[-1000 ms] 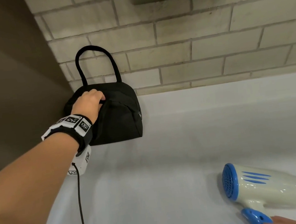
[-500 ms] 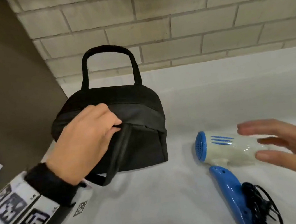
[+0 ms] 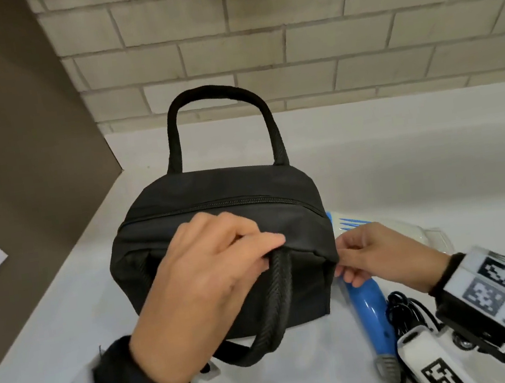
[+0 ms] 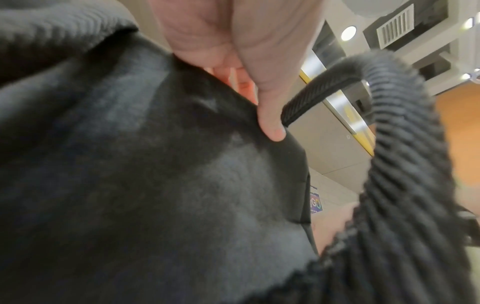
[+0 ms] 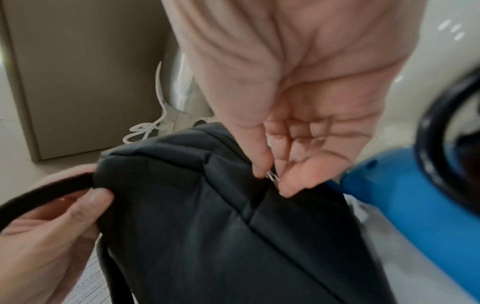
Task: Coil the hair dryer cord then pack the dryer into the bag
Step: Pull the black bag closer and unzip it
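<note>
The black bag (image 3: 217, 228) was drawn away from the brick wall toward the person and set just beside the hair dryer (image 3: 365, 305), whose white barrel was now partly hidden behind it. The near handle (image 3: 272, 301) of the bag, earlier covered under the left hand (image 3: 207, 293), was now gripped by it, the thumb laid over the strap. The right hand (image 3: 382, 257), held spread above the dryer half a second earlier, was brought to the bag's right end, where the zipper pull (image 5: 271, 175) was pinched between thumb and fingertip.
</note>
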